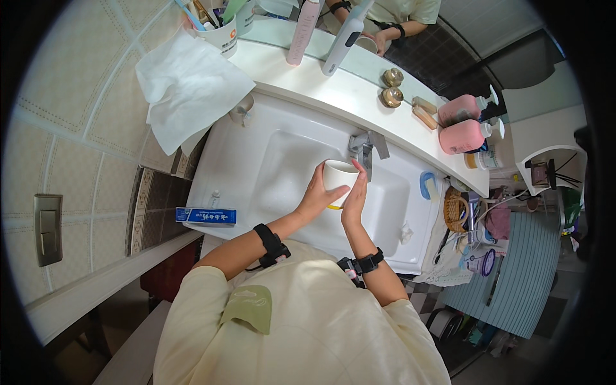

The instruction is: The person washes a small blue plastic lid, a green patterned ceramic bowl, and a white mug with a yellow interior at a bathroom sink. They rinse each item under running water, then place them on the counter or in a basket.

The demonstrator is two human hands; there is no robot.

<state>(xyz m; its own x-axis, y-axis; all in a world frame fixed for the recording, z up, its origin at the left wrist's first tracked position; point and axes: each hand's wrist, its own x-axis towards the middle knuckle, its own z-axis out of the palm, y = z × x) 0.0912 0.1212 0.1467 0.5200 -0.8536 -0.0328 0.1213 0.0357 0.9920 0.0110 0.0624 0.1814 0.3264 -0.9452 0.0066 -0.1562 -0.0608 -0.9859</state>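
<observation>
Between my two hands is a white cup (338,174) with a yellow band at its base, held above the sink basin (284,168). My left hand (317,195) wraps its left side, with the thumb across the front. Against the right side of the cup lies my right hand (356,195), its fingers pointing up toward the faucet. The metal faucet (368,147) stands just behind the cup, and I see no water running from it. What the cup contains cannot be made out.
A blue toothpaste box (206,215) lies on the sink's left rim, near a small clear bottle (215,196). White cloth or paper (187,86) hangs over the shelf's left end. An electric toothbrush (344,41) and a pink pump bottle (463,136) stand on the shelf (356,84). A blue soap dish (427,186) sits right.
</observation>
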